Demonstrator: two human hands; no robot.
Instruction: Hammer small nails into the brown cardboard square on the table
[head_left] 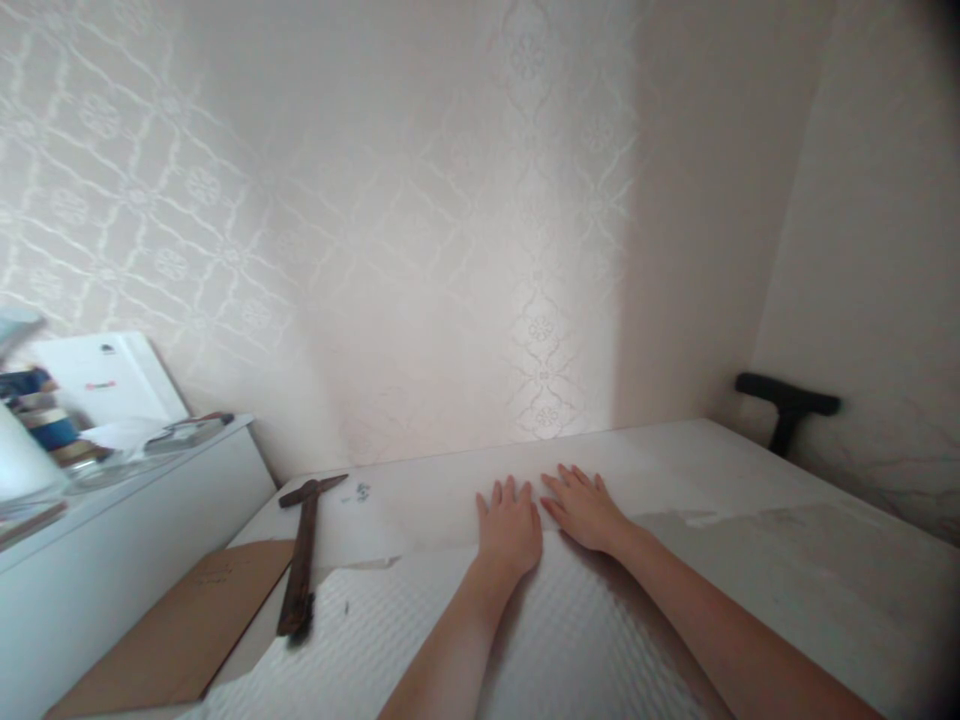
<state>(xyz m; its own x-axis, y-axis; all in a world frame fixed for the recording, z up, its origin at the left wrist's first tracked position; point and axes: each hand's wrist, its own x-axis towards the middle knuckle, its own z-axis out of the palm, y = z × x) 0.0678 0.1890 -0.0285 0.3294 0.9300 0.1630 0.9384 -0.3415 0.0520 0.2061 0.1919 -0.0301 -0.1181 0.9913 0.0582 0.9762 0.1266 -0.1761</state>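
My left hand [510,525] and my right hand [585,508] lie flat side by side, fingers stretched out, on the far edge of a white textured sheet [555,640] that covers part of a white tabletop [750,470]. Both hands are open and hold nothing. A hammer [301,550] with a dark wooden handle lies on the table to the left of my hands, its head pointing away. A few small nails [360,492] lie just right of the hammer head.
A brown cardboard piece [187,630] lies at the table's left front. A white cabinet [127,540] with cluttered items stands on the left. A black T-shaped handle [787,405] sticks up behind the table at right. A patterned wall rises behind.
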